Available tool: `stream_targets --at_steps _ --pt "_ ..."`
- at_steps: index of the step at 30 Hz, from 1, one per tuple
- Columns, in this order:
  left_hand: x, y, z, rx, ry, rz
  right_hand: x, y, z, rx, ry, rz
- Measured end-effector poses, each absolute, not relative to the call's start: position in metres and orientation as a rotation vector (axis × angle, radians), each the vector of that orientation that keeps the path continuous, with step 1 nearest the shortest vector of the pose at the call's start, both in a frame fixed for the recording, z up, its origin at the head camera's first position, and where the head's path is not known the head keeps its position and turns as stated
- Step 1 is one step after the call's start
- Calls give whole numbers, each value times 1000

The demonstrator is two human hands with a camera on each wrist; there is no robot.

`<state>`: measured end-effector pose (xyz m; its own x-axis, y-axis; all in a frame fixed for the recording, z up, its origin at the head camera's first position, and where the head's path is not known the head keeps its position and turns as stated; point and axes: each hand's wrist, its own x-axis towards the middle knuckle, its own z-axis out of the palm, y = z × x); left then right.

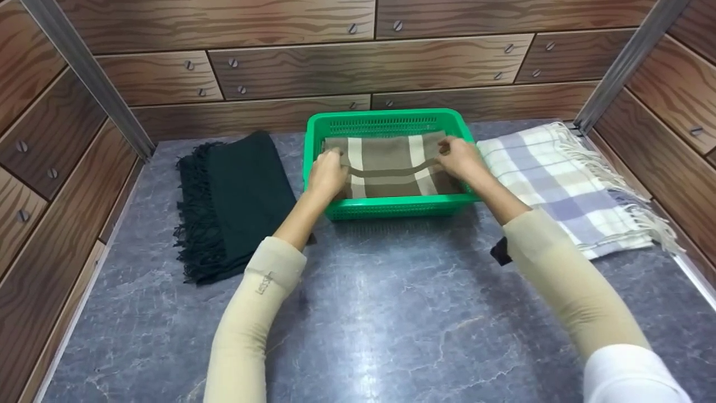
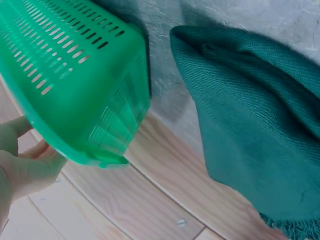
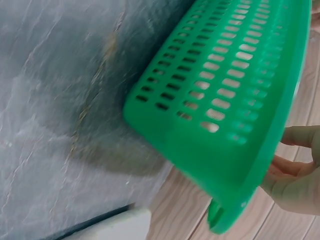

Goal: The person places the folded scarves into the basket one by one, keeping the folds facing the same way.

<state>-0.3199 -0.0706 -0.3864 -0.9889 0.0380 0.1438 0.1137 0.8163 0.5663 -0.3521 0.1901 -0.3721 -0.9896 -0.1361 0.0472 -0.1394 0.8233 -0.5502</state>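
A folded brown scarf with cream stripes (image 1: 386, 154) lies inside a green plastic basket (image 1: 391, 208). My left hand (image 1: 329, 172) pinches the scarf's near edge at the left, and my right hand (image 1: 463, 159) pinches it at the right. Between them the edge sags in a shallow curve. In the left wrist view, the left hand (image 2: 30, 162) shows beyond the basket's rim, its fingertips partly hidden. The right wrist view has the right hand (image 3: 297, 175) behind the rim, the scarf out of sight there.
Left of the basket lies a folded dark green fringed scarf (image 1: 246, 201). To the right is a folded white and lavender checked scarf (image 1: 559, 184) with pale fringe. Wood-patterned walls (image 1: 358, 67) enclose the grey marbled table (image 1: 391, 313) at the back and sides.
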Motion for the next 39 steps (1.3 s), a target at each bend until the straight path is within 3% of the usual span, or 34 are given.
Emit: stream_targets --at_steps 14,39 --pt "-283 -96 -380 -98 -2569 -1154 -315 159 -361 423 -2792 1253" --pt "-233 -146 -380 210 -2297 -1327 -244 82 -376 869 -2529 1583"
